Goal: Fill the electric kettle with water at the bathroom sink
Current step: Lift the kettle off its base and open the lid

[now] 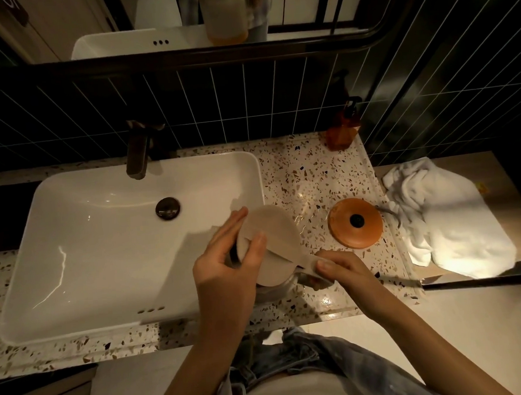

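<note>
A cream electric kettle [278, 233] stands at the right rim of the white basin [103, 237], partly over the counter. Its round lid faces up and looks down on the body. My left hand [227, 266] grips the lid's edge, fingers curled around its left side and thumb on top. My right hand [340, 268] holds the kettle's handle, which sticks out to the right. The dark tap [139, 153] stands at the back of the basin, with no water running. The drain [167, 208] is a dark round plug.
An orange round base with a black centre [355, 222] lies on the terrazzo counter [306, 176], right of the kettle. An amber pump bottle [343, 128] stands by the tiled wall. A crumpled white towel [443, 219] lies at the far right. A mirror hangs above.
</note>
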`<state>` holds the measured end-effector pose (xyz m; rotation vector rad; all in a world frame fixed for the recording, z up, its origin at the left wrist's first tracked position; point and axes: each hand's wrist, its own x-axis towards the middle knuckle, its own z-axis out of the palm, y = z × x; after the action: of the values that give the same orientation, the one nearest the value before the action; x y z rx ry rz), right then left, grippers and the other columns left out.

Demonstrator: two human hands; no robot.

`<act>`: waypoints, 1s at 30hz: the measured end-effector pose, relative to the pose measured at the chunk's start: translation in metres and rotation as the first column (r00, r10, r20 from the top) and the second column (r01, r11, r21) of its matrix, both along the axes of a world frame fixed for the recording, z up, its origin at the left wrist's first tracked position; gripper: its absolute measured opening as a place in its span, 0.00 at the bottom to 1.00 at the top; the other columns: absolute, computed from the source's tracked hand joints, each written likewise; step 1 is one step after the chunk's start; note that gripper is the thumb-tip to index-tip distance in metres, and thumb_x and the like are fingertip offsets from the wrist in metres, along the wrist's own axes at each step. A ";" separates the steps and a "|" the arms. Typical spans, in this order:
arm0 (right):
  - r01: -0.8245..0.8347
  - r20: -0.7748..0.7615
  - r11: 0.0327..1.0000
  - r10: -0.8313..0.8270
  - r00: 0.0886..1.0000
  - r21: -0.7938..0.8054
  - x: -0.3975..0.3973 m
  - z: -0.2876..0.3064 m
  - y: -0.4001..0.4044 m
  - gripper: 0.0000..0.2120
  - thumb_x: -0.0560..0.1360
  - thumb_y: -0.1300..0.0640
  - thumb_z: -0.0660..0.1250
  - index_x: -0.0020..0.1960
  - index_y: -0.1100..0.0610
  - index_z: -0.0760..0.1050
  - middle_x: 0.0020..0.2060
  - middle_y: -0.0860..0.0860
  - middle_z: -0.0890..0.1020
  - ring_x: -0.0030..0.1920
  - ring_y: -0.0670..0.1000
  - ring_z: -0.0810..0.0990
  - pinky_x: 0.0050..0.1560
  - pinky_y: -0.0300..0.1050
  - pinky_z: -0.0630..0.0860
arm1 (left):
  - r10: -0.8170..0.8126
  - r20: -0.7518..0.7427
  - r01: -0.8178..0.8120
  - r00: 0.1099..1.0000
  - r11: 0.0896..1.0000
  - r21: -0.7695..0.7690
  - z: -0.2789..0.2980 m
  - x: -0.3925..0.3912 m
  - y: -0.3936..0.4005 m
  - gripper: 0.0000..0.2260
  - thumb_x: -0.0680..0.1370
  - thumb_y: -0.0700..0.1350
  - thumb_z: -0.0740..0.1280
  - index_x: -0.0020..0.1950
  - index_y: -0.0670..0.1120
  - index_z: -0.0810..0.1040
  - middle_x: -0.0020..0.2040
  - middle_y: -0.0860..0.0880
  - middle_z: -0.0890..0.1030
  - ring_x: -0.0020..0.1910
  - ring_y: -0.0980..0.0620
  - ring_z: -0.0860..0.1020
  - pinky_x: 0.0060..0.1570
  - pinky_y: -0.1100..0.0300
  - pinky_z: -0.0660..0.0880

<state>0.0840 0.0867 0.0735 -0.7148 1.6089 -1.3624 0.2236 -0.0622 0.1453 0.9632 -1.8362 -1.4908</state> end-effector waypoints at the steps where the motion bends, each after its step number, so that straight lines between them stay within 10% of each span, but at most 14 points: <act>1: -0.004 -0.003 1.000 0.004 1.000 0.001 -0.001 -0.001 0.001 0.21 0.75 0.43 0.62 0.40 0.61 0.81 0.34 0.62 0.77 0.36 0.54 0.74 0.41 0.43 0.69 | 0.009 -0.010 -0.009 1.000 1.000 0.011 0.002 0.000 0.002 0.17 0.74 0.48 0.70 0.63 0.54 0.76 0.57 0.58 0.81 0.58 0.60 0.79 0.52 0.65 0.78; 6: 0.009 -0.003 1.000 -0.009 1.000 0.011 -0.001 -0.002 0.005 0.26 0.74 0.40 0.62 0.41 0.65 0.79 0.34 0.64 0.75 0.35 0.53 0.73 0.40 0.39 0.69 | -0.019 -0.024 0.017 1.000 0.998 -0.055 0.010 -0.004 0.013 0.17 0.74 0.53 0.67 0.63 0.58 0.74 0.53 0.61 0.80 0.52 0.68 0.80 0.44 0.71 0.78; 16: 0.029 0.079 0.999 -0.031 0.996 0.030 -0.002 0.000 0.010 0.34 0.74 0.38 0.63 0.48 0.74 0.75 0.43 0.74 0.75 0.44 0.69 0.76 0.49 0.64 0.73 | -0.318 -0.110 0.293 0.942 0.935 -0.198 0.021 -0.011 0.024 0.22 0.76 0.50 0.67 0.68 0.43 0.72 0.58 0.56 0.78 0.55 0.64 0.80 0.45 0.66 0.81; 22: 0.044 0.040 0.998 -0.046 0.998 0.036 0.000 0.005 0.007 0.33 0.75 0.40 0.63 0.46 0.74 0.75 0.39 0.71 0.74 0.39 0.66 0.73 0.44 0.59 0.69 | -0.346 -0.137 0.337 0.928 0.938 -0.083 0.016 -0.010 0.013 0.19 0.79 0.58 0.61 0.64 0.50 0.76 0.59 0.58 0.80 0.60 0.61 0.78 0.55 0.67 0.75; 30: 0.057 0.071 0.998 -0.058 0.996 0.011 0.002 0.008 0.003 0.30 0.73 0.44 0.62 0.42 0.75 0.74 0.33 0.63 0.73 0.35 0.51 0.74 0.41 0.39 0.71 | -0.030 0.173 0.061 0.984 0.982 -0.180 -0.036 0.000 -0.038 0.16 0.78 0.38 0.68 0.64 0.49 0.78 0.67 0.51 0.75 0.70 0.52 0.69 0.69 0.57 0.66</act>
<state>0.0863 0.0901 0.0810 -0.6120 1.5886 -1.4063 0.2236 -0.1001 0.1091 0.9888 -2.0896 -1.2701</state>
